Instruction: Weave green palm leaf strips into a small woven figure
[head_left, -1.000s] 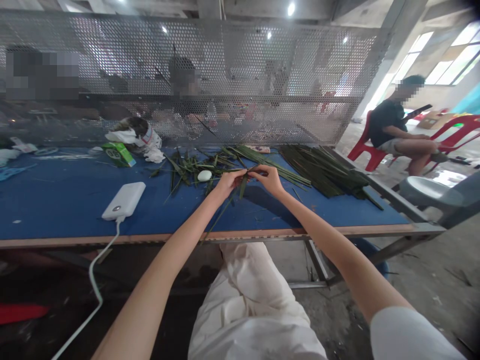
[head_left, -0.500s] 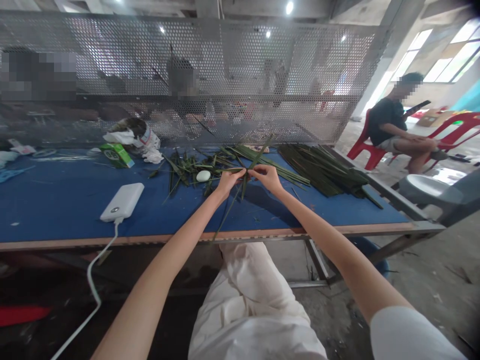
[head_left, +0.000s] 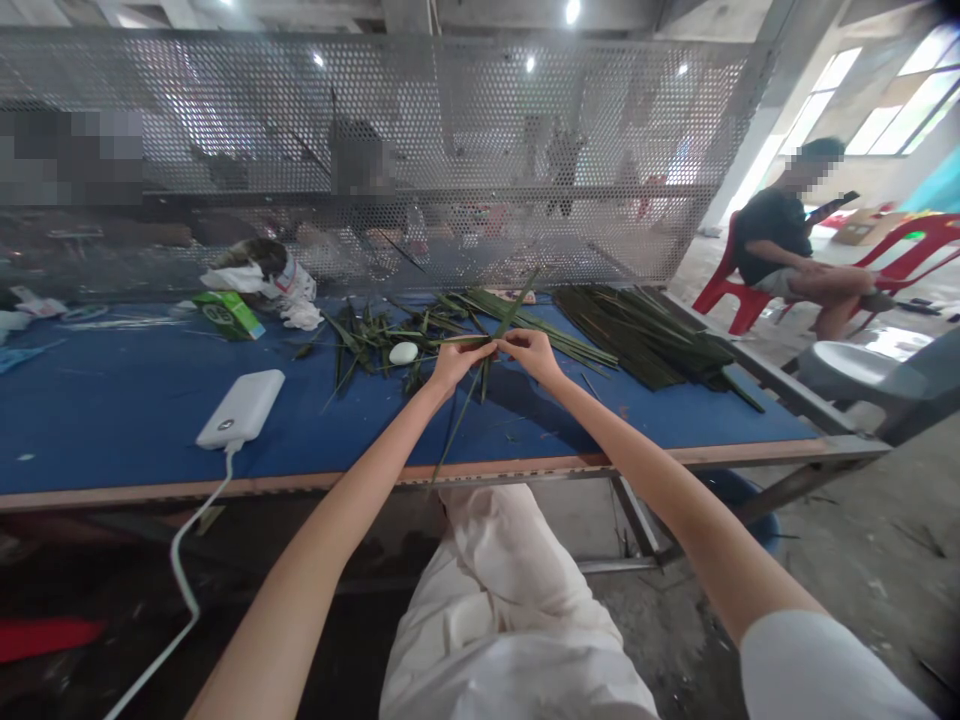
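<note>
Above the front half of the blue table, my left hand [head_left: 455,362] pinches crossed green leaf strips [head_left: 516,304]. My right hand [head_left: 531,352] meets it, thumb and fingertips closed on the same strips, so the crossing point is mostly hidden. One long strip hangs down toward the table's front edge, and another sticks up and away to the right. Just left of my left hand lies a pale, egg-shaped object [head_left: 403,353], beside a loose heap of cut leaf pieces [head_left: 366,340]. Behind my hands lie longer green strips [head_left: 577,345].
A pile of dark green leaves [head_left: 645,335] covers the table's right end. To the left are a white power bank [head_left: 241,408] with its cable, a green box [head_left: 229,315] and a crumpled bag [head_left: 296,290]. A perforated metal screen [head_left: 465,130] stands behind. A person [head_left: 780,240] sits at right.
My fingertips have come closer together over the crossing of the strips, and the hanging strip has shifted slightly. The view has moved a little; the things on the table stay put.
</note>
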